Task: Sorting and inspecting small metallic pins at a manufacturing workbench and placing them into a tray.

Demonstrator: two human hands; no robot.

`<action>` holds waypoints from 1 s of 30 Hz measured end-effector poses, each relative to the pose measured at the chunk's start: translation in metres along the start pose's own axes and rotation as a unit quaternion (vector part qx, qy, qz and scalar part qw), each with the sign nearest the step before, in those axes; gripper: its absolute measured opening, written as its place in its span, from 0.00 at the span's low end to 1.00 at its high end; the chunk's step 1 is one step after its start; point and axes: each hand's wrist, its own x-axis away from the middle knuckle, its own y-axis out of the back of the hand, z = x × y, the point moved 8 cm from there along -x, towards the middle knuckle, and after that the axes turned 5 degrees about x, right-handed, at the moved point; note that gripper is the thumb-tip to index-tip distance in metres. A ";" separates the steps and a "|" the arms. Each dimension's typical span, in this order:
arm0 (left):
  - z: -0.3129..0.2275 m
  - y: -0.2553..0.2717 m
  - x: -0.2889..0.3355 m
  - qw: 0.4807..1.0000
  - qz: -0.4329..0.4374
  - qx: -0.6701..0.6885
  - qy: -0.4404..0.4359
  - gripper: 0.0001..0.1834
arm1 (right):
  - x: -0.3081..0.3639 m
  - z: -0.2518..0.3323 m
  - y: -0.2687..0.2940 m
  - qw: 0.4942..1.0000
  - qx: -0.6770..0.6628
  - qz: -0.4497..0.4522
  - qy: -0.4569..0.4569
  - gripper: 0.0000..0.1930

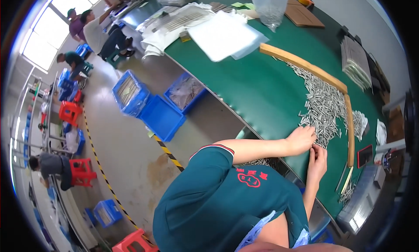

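Pins [324,104] are seemingly being picked near the worktop's [262,92] front edge, left hand [301,140] and right hand [319,161] curling, gap and hold unclear, likely needing fine pinching.

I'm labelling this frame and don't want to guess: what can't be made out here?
All in the head view:
What, if anything, the left hand and right hand pinch: the hands themselves hide it.
Exact number of metal pins: too small, overlapping.
What lies beneath the white sheets: covered by them.

Shiny metal pins [325,104], matt wooden strips [306,67], smooth tabletop [262,90]
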 end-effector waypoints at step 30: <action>0.015 0.039 0.029 0.997 -0.019 0.057 0.049 0.11 | 0.002 0.025 -0.010 0.998 -0.022 0.045 0.028 0.09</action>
